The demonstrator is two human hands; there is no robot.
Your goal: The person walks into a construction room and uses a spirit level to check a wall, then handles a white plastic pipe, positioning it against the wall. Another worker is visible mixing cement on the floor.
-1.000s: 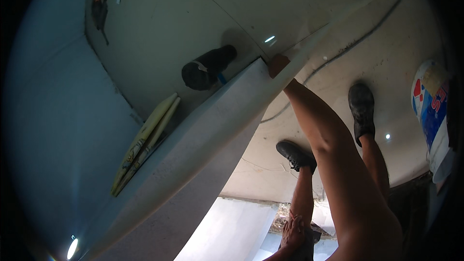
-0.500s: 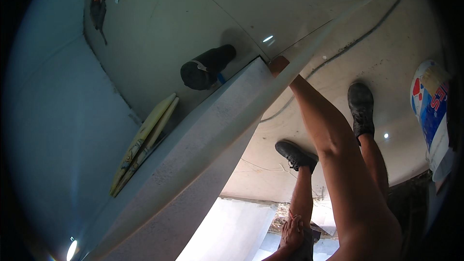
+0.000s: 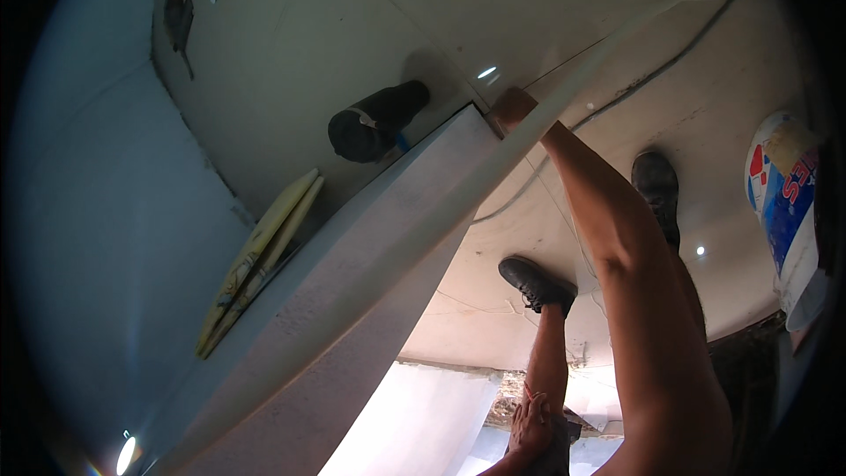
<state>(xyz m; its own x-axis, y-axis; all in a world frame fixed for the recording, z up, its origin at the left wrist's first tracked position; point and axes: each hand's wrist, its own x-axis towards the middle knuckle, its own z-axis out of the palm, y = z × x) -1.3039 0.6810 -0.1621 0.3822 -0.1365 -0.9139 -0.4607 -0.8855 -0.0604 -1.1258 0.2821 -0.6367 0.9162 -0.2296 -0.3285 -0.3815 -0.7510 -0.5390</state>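
Observation:
My right arm reaches forward from the lower right, and my right hand (image 3: 514,109) is at the far end of the grey-white wall edge (image 3: 388,203). Its fingers are dark and partly hidden behind a long pale strip (image 3: 423,247), which crosses diagonally from lower left to upper right. Whether it grips anything does not show. My left hand (image 3: 530,423) rests on my bent left leg, fingers curled over it, with a thin reddish stick (image 3: 528,390) showing at the fingers.
On the floor beyond the wall edge stands a dark cylindrical object (image 3: 374,128). Two pale yellow slabs (image 3: 260,260) lean left of it. A grey cable (image 3: 656,66) curves across the floor. A white, blue and red bag (image 3: 780,194) stands right; dark tools (image 3: 181,13) lie far left.
My right hand and forearm have shifted slightly to the right, off the corner of the wall edge. The left hand stays on the leg.

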